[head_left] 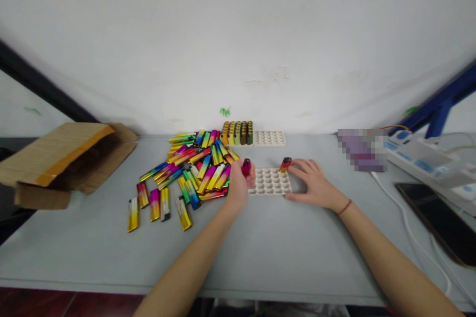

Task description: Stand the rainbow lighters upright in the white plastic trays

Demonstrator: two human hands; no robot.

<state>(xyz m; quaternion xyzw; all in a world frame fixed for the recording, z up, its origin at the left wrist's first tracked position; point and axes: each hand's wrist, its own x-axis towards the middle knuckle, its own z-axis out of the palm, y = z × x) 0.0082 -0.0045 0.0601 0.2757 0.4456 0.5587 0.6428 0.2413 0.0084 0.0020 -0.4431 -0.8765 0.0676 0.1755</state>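
Observation:
My left hand (238, 185) is closed around a magenta lighter (246, 166) with a dark top, held upright at the left end of a white tray (270, 189) with rows of round pockets. A red-and-gold lighter (285, 165) stands in the tray's far right corner. My right hand (314, 184) has its fingers spread at that end; the index fingertip is beside the red-and-gold lighter, and the thumb rests by the tray's near right corner. Left of the tray lies a heap of shiny multicoloured lighters (203, 171), partly hidden behind my left hand.
Against the wall stand a block of upright lighters (237, 133) and a second white tray (269, 137). An open cardboard box (67, 158) lies on the left. To the right are a power strip (420, 161), white cable (403, 213) and black phone (439, 220).

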